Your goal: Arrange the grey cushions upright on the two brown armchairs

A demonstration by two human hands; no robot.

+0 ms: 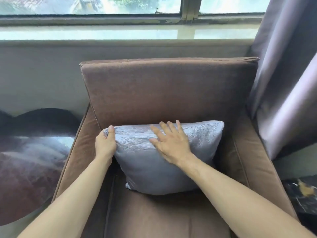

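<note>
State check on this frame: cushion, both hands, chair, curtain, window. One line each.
grey cushion: upright on the seat, leaning against the backrest.
left hand: closed on the cushion's upper left corner.
right hand: open, fingers spread, flat on the cushion's front face.
brown armchair: holds this one cushion.
curtain: hanging at the chair's right side.
window: appears shut.

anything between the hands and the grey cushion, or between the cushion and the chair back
Nothing visible. The left hand pinches the grey cushion at its top left corner, the right hand lies open on its front, and the cushion leans directly against the armchair's backrest.
</note>
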